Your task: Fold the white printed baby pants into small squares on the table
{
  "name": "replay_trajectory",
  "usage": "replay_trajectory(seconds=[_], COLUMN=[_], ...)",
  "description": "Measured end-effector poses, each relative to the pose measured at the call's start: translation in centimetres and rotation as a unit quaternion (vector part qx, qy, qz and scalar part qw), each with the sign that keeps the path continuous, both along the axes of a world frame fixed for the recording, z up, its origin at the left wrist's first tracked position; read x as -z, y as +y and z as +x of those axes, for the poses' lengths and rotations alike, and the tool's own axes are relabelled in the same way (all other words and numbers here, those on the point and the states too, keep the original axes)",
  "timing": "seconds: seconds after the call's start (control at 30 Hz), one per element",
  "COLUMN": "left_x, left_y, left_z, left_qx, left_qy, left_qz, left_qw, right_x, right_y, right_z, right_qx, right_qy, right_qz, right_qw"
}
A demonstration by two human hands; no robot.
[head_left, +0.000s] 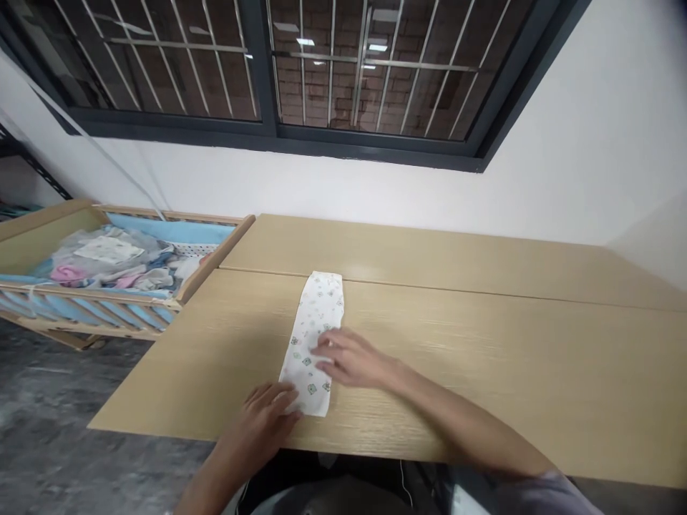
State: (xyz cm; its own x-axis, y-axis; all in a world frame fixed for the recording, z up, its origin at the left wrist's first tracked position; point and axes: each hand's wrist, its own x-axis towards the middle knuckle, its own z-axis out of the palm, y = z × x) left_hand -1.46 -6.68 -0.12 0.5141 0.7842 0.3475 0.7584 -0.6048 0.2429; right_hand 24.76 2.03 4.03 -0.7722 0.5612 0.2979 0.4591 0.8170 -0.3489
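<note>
A white cloth (316,322) with small green and grey prints lies as a long, narrow strip on the wooden table, apparently folded, running away from me. My left hand (271,411) rests at its near left corner, fingertips on the cloth and the table beside it; nothing shows in its grasp. Over the right half of the strip is my right hand (348,357), its fingers slightly bent and apart. Whether those fingertips touch the fabric or hover just above it, I cannot tell.
The light wooden table (483,350) has a seam across it and meets a white wall at the back. To the left stands a wooden crib (215,261) with blue lining, heaped with clothes (115,257). A barred window (268,139) is above the table.
</note>
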Motion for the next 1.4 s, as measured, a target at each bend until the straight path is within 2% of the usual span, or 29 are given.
replay_trajectory(seconds=[0.13, 0.27, 0.4, 0.5, 0.6, 0.67, 0.73, 0.8, 0.9, 0.97, 1.07, 1.17, 1.23, 1.3, 1.4], left_x=[0.7, 1.1, 1.1, 0.6, -0.4, -1.1, -1.7, -2.2, -3.4, -4.9, -7.8, -9.8, -9.9, -9.0, -6.6], left_y=[-0.9, -2.0, -3.1, -3.9, -4.2, -4.0, -3.3, -2.0, 1.2, 3.9, 8.7, 13.9, 17.3, 20.2, 23.3], left_z=[-0.1, -1.0, -1.8, -1.5, -0.8, -0.5, -0.5, -0.8, -1.0, -0.6, 1.0, 3.0, 4.3, 5.4, 6.7], left_qx=[0.026, 0.066, 0.125, 0.154, 0.172, 0.166, 0.149, 0.135, 0.126, 0.113, 0.056, 0.004, -0.026, -0.051, -0.081], left_qy=[0.023, 0.060, 0.067, 0.051, 0.028, 0.007, -0.021, -0.050, -0.090, -0.111, -0.129, -0.125, -0.092, -0.056, -0.032], left_qz=[-0.046, -0.069, -0.083, -0.084, -0.078, -0.086, -0.093, -0.085, -0.051, -0.050, -0.094, -0.129, -0.157, -0.173, -0.175], left_qw=[0.998, 0.994, 0.986, 0.983, 0.982, 0.982, 0.984, 0.986, 0.987, 0.986, 0.986, 0.984, 0.983, 0.982, 0.981], right_x=[2.3, 4.8, 7.6, 9.3, 9.5, 8.3, 6.5, 4.4, 1.6, 0.1, -1.4, -1.0, 0.2, 1.8, 3.9], right_y=[-5.8, -10.0, -13.1, -14.4, -15.0, -15.0, -14.5, -13.4, -10.6, -8.0, -3.2, 2.7, 6.7, 10.3, 14.1], right_z=[0.2, 0.3, 0.0, -0.5, -0.6, -0.3, 0.0, 0.4, 0.8, 1.1, 1.6, 2.1, 2.3, 2.2, 1.9], right_qx=[-0.025, 0.039, 0.085, 0.108, 0.115, 0.114, 0.114, 0.120, 0.137, 0.150, 0.178, 0.207, 0.234, 0.276, 0.324], right_qy=[-0.033, -0.026, -0.021, 0.011, 0.052, 0.066, 0.068, 0.076, 0.113, 0.142, 0.175, 0.192, 0.193, 0.185, 0.140], right_qz=[-0.012, 0.010, 0.078, 0.128, 0.139, 0.119, 0.072, 0.028, 0.007, -0.007, -0.046, -0.066, -0.083, -0.125, -0.153], right_qw=[0.999, 0.999, 0.993, 0.986, 0.982, 0.984, 0.989, 0.989, 0.984, 0.978, 0.967, 0.957, 0.949, 0.935, 0.923])
